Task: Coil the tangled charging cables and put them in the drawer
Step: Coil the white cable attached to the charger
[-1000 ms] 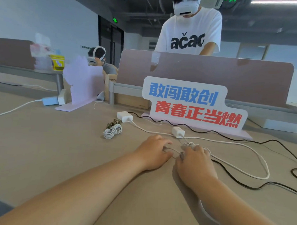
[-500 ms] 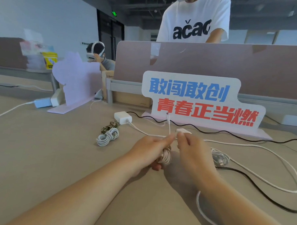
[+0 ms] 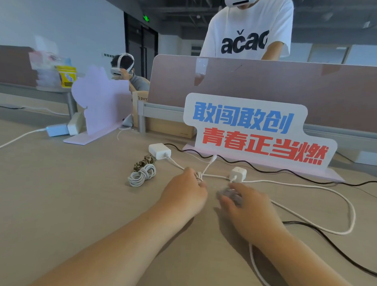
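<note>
Left hand (image 3: 183, 194) grips white coil (image 3: 199, 177), right hand (image 3: 252, 211) touches blurred bundle (image 3: 229, 193).

coiled cable (image 3: 142, 175) on desk (image 3: 53, 202), charger (image 3: 159, 150) just behind it, small plug (image 3: 237, 174) further right, sign (image 3: 254, 132) behind

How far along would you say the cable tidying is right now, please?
Done: a coiled white cable and a braided cable lie bundled on the desk. In hand: the left hand grips a small white coil; the right hand touches a blurred bundle, its grip unclear. Left: the long white cable and the black cable sprawl loose, and nothing is in a drawer; none is in view.
</note>
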`<state>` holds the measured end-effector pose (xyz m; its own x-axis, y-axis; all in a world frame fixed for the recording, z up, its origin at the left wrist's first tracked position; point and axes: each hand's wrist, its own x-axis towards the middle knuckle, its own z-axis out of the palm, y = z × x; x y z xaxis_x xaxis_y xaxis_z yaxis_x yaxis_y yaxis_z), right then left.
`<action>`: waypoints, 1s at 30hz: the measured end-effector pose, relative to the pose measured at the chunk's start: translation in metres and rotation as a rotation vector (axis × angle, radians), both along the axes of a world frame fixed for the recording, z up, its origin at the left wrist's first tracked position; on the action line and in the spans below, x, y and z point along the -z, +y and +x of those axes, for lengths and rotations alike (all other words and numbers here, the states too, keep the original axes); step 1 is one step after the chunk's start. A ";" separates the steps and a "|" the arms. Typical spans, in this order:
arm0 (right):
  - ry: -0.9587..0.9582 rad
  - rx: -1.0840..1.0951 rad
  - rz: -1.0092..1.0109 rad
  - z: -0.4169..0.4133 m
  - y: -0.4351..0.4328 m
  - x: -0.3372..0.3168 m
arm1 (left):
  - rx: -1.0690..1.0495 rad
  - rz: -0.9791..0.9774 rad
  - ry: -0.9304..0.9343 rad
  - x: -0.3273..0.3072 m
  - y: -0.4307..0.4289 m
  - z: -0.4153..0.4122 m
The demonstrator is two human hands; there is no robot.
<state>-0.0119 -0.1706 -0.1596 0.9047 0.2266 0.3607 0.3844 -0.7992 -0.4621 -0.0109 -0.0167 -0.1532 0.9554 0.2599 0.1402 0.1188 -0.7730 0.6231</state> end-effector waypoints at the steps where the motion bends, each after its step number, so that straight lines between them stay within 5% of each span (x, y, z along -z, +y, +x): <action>1: 0.036 -0.106 0.079 -0.005 0.003 0.000 | -0.012 0.021 0.019 0.001 0.000 0.000; 4: 0.039 -0.248 0.162 -0.008 0.003 0.000 | 0.019 0.088 -0.019 0.004 0.002 0.002; 10: -0.006 0.054 0.154 0.002 0.000 0.004 | 0.347 0.178 -0.172 0.011 0.006 0.010; 19: 0.007 0.036 -0.053 0.004 -0.005 0.008 | 0.334 0.154 -0.137 0.012 0.003 0.009; 30: 0.084 -0.057 0.133 -0.009 0.000 -0.002 | 0.390 0.076 -0.189 0.007 -0.002 0.006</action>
<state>-0.0209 -0.1707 -0.1571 0.9200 0.2339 0.3145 0.3831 -0.7063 -0.5952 -0.0053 -0.0184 -0.1602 0.9356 -0.1329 0.3270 -0.3016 -0.7822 0.5451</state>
